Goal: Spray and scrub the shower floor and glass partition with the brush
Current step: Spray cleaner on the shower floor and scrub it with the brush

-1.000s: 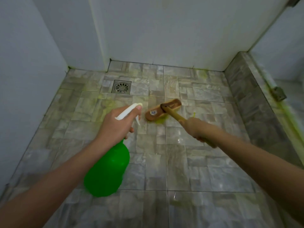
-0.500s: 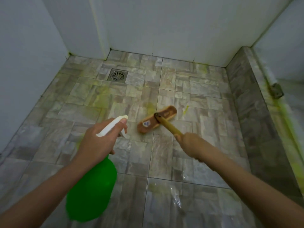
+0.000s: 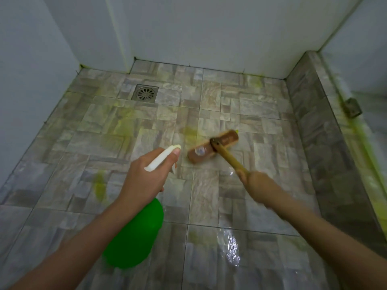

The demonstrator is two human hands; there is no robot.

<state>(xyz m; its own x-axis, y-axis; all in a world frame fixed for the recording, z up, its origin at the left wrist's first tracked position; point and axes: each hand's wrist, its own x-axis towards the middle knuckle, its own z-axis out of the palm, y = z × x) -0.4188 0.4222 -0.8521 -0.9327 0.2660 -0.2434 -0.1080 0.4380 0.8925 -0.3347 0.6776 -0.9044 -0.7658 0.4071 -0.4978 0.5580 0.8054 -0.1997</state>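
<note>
The stiff-looking brush [image 3: 212, 146] is gripped by its handle [image 3: 229, 158] in the right hand [image 3: 257, 187], head on the wet floor [image 3: 104, 143] just ahead; the spray bottle [image 3: 136, 237] is clasped in the left hand [image 3: 144, 181].

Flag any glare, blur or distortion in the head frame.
Head view: glare streaks on the wet floor near the bottom; motion blur on the brush and right hand; left hand and bottle sharper; wide-angle lens bows the kerb at right; light is dim and flat, no hard shadows.
</note>
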